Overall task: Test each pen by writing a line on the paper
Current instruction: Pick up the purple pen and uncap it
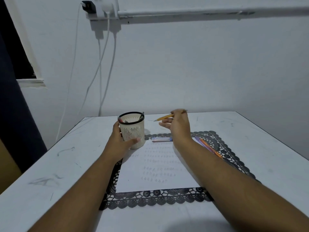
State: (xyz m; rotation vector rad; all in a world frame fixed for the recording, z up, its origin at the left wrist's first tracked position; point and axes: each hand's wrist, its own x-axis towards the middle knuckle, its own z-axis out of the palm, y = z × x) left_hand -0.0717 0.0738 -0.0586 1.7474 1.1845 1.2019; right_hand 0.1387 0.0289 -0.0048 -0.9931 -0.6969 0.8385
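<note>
Holding: my left hand [120, 139] grips the cream slotted pen cup [133, 131], thumb across its front and fingers round its far side.
Right hand: my right hand [178, 125] is raised above the table [250, 136], pinching a yellow pen [164, 117] at its rear end (the tip points left toward the cup); the other fingers are loosely spread.
Pen cup: it stands upright at the paper's far left corner, with a few dark pens inside leaning on the rim.
Paper: the white sheet [157, 166] lies on a black lace mat [155, 198] in front of me, covered with several rows of small faint marks.
Other pens: a blue and white pen [161, 139] lies crosswise at the far edge of the sheet; an orange pen [211, 148] and a purple one [199, 141] lie side by side on the mat, partly behind my right forearm.
Wall: white cables [107, 64] hang from a socket block [98, 9] above the table's far left corner.
</note>
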